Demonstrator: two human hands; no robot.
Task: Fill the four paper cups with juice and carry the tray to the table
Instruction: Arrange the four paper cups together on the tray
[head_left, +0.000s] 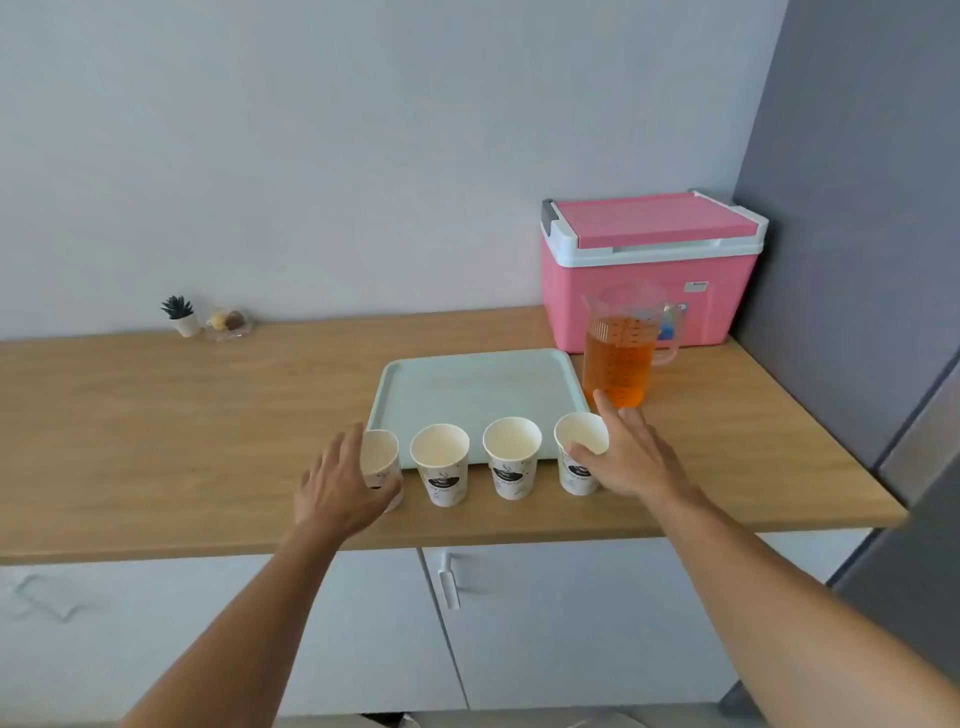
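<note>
Four empty white paper cups with a dark print stand in a row on the wooden counter, just in front of a pale green tray (478, 384). My left hand (337, 488) is cupped against the leftmost cup (382, 454), fingers apart, hiding its left side. The two middle cups (440, 462) (511, 457) stand untouched. My right hand (631, 457) is spread beside the rightmost cup (579, 452), thumb on its front and fingers straight behind it. A clear jug of orange juice (621, 358), about two thirds full, stands at the tray's right back corner.
A pink cooler box (649, 275) with a white-rimmed lid sits behind the jug by the grey side wall. A small potted plant (179, 314) and a glass dish (228, 322) stand at the back left. White cabinet doors (545, 623) lie below the counter edge.
</note>
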